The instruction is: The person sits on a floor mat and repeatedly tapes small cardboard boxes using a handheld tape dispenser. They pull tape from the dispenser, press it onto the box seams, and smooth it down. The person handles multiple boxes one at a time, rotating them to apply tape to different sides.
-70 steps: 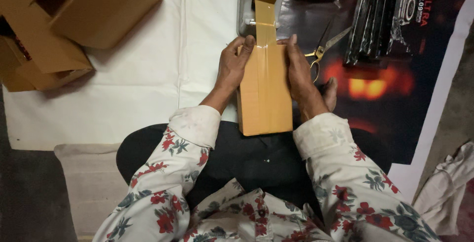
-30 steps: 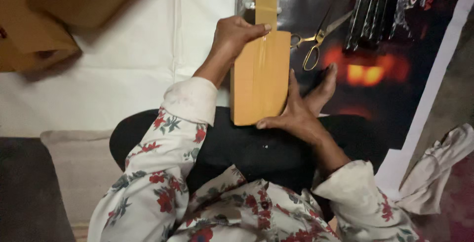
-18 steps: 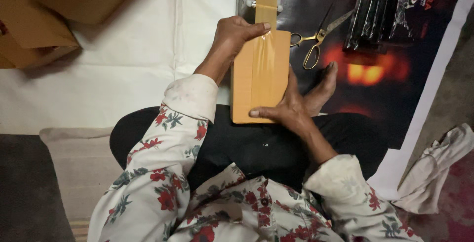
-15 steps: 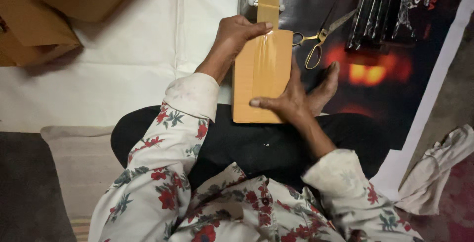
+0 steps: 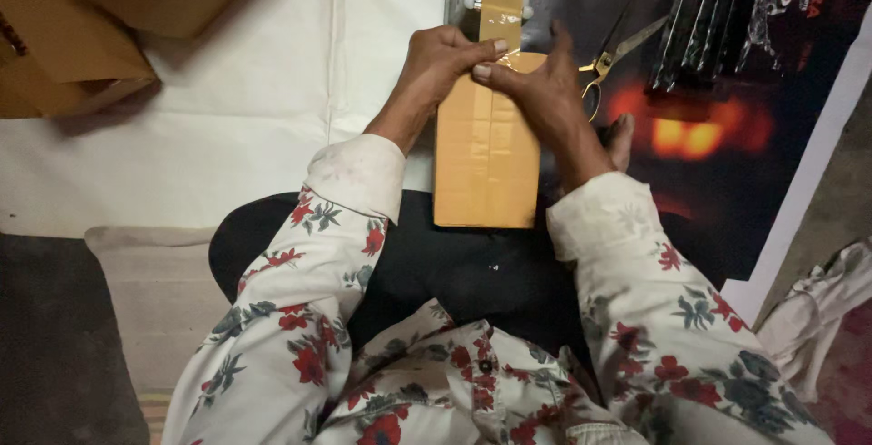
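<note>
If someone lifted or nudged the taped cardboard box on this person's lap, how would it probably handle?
The cardboard box looks flat-sided and closed, so it would probably stay stiff rather than flex. Glossy tape runs along its top, so that strip may be slippery under fingers. It rests on its broad face on the lap, so it should slide rather than roll or tip. The left hand and right hand meet at its far end.
</note>
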